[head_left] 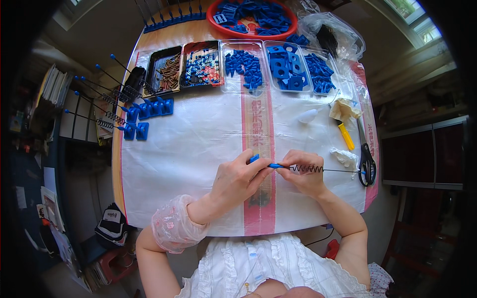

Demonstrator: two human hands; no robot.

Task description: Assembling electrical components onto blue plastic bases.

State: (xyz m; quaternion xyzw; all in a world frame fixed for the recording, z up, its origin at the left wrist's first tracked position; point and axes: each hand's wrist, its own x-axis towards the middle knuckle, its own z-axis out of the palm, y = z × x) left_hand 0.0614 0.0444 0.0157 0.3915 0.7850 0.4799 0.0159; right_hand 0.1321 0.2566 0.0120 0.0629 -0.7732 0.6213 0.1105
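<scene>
Over the lower middle of the table, both hands meet at a blue plastic piece (275, 166). My left hand (233, 179) pinches it from the left, and another bit of blue plastic (254, 158) shows above its fingers. From the right, my right hand (304, 174) is closed on a black wire spring rod (338, 171) where it meets the blue piece. Its coiled part lies along the right fingers, and the straight end points right toward a blue tip near the scissors (367, 166). Fingers hide part of the joint.
Finished-looking spring rods on blue bases (149, 108) stand at the left. Along the back sit a black tray of screws (158, 55), a tray of nuts, clear boxes of blue parts (223, 84) and a red basin (294, 30). A yellow-handled tool (346, 137) lies at right.
</scene>
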